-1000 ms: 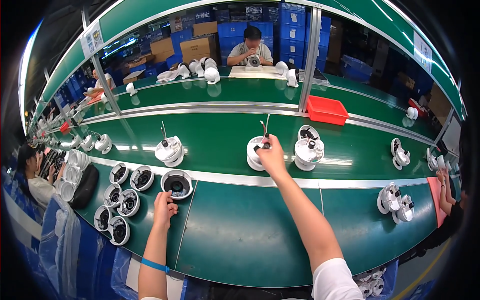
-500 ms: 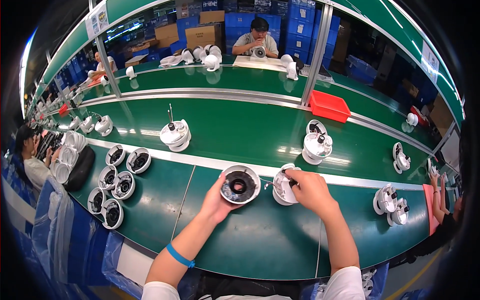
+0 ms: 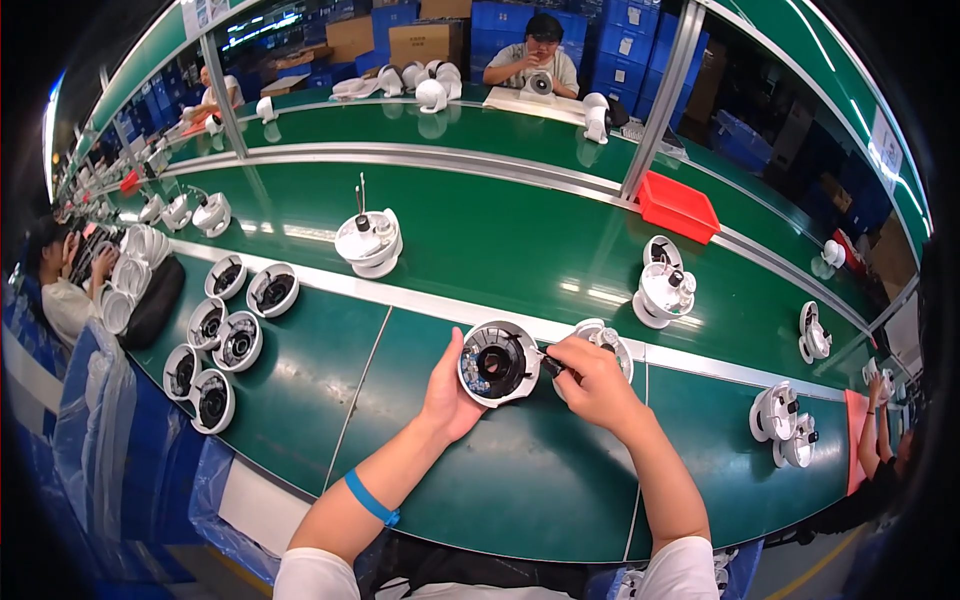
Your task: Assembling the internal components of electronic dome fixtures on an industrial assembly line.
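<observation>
My left hand (image 3: 452, 388) grips a round white housing (image 3: 498, 362) with a dark inside, tilted up toward me over the green bench (image 3: 520, 490). My right hand (image 3: 592, 380) pinches a small dark part (image 3: 552, 366) at the housing's right rim. Just behind my right hand a second white dome unit (image 3: 606, 336) rests on the bench, partly hidden by my fingers.
Several open white housings (image 3: 232, 338) lie in a group at the left. White assembled units (image 3: 368, 240) (image 3: 664, 288) ride the green conveyor beyond the metal rail; more units (image 3: 784, 428) sit at the right. A red bin (image 3: 678, 208) stands farther back. Other people work around the line.
My left hand lifted a housing from the left group and brought it to the middle. My right hand came back from the conveyor with a white unit, set it down, and closed in on the housing's rim.
</observation>
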Demonstrator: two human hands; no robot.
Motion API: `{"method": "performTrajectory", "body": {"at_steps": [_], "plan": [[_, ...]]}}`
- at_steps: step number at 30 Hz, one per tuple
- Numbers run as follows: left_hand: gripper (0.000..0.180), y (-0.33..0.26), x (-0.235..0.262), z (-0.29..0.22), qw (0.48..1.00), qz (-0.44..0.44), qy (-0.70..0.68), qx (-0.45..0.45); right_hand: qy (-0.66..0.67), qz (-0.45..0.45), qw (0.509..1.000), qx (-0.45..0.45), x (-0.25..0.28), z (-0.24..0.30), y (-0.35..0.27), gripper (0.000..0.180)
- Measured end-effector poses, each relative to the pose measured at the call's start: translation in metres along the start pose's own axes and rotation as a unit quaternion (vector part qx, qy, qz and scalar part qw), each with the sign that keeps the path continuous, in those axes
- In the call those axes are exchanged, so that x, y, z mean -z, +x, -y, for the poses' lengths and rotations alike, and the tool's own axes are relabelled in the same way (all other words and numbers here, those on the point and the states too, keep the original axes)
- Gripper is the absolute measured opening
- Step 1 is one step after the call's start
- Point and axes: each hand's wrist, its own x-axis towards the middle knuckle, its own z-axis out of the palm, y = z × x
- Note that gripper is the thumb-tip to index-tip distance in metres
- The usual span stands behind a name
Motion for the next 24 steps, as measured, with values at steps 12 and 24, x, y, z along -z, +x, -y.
{"method": "performTrajectory", "body": {"at_steps": [12,24], "plan": [[0.057,0.004,0.016,0.006,0.997,0.028,-0.076,-0.016,-0.076,0.033,0.995,0.06,-0.017,-0.007,0.002,0.027],[0.078,-0.003,0.03,0.018,0.998,0.059,-0.014,-0.031,-0.108,0.078,0.983,0.126,-0.045,0.002,0.006,0.028]]}}
